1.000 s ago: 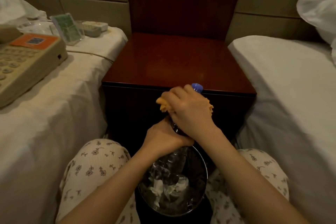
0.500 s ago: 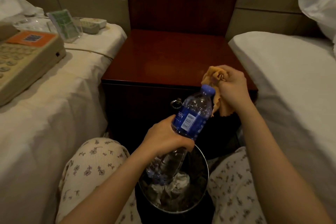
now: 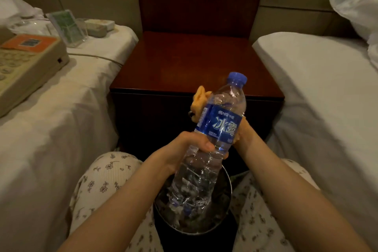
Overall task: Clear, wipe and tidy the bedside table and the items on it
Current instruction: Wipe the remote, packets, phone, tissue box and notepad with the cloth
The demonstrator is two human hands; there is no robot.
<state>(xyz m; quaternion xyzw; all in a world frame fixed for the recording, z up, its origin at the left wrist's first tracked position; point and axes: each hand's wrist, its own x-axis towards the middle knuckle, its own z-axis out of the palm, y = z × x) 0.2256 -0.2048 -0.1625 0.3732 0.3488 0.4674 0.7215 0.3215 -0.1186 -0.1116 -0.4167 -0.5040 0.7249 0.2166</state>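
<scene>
Left hand point(image 3: 184, 149) curls round the bottle point(image 3: 221, 120) mid-body; bottle tilted, base over the bin point(image 3: 204, 231) below the wrist. Right hand point(image 3: 245, 135) sits behind the bottle with the orange cloth point(image 3: 199, 100) (grip hidden, cannot tell). Bedside table point(image 3: 184, 63) front edge just beyond the knuckles; beds point(image 3: 51, 129) flank both forearms.

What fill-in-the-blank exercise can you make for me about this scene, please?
1. The left hand grips a water bottle with a ___ cap.
2. The cloth behind the bottle is ___.
3. The telephone lies on the bed at the person's ___ side.
Missing words: blue; orange; left.
</scene>
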